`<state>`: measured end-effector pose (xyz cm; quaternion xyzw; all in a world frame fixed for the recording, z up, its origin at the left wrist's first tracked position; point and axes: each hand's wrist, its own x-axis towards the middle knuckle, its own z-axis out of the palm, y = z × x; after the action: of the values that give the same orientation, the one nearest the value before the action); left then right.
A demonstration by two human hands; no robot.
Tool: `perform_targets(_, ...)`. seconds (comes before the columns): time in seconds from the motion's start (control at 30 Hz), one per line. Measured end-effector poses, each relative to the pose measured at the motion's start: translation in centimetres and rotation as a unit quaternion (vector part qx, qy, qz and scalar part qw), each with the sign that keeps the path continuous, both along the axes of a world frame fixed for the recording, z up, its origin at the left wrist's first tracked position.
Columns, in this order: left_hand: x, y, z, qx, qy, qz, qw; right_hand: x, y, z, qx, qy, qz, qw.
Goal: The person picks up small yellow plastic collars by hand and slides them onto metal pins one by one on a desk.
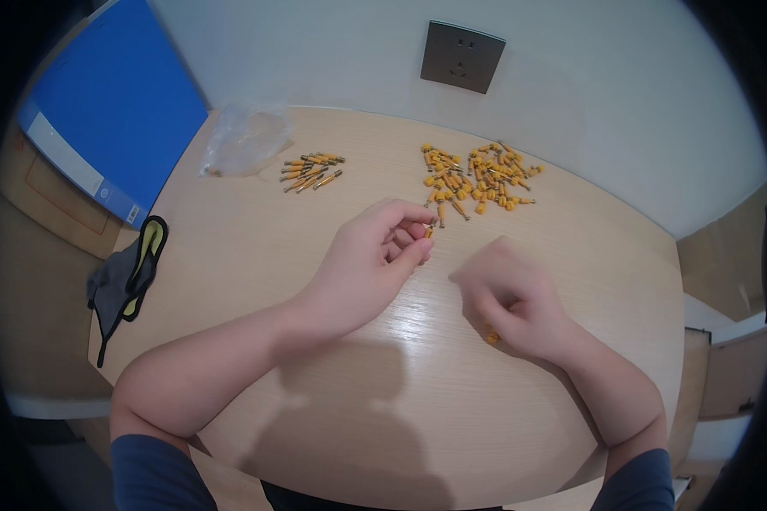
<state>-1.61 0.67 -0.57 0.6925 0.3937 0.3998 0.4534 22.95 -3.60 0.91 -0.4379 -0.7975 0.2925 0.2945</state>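
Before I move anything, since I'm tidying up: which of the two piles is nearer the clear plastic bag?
The smaller left pile, just right of the clear plastic bag. The larger right pile spreads wider and lies farther away.

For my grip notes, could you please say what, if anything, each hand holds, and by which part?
The left hand pinches a small yellow piece in its fingers, exact part unclear; for the right hand, it cannot be told.
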Motion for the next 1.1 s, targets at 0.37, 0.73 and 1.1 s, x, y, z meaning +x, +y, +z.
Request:
perform_targets(0.37,0.2,-1.0,1.9,-0.267,-0.058,-0.178,0.945,0.3,0.6,-0.7,0.017,0.161,-0.055,0.985)
perform_targets(0.73,0.1,-1.0,1.4,-0.175,-0.001,-0.18,0.968,0.1,0.0,0.3,-0.083,0.188,-0.007,0.979)
perform_targets(1.1,0.1,-0.9,1.1,-0.141,0.005,-0.151,0.978,0.2,0.5,0.0,0.004,0.143,0.011,0.99)
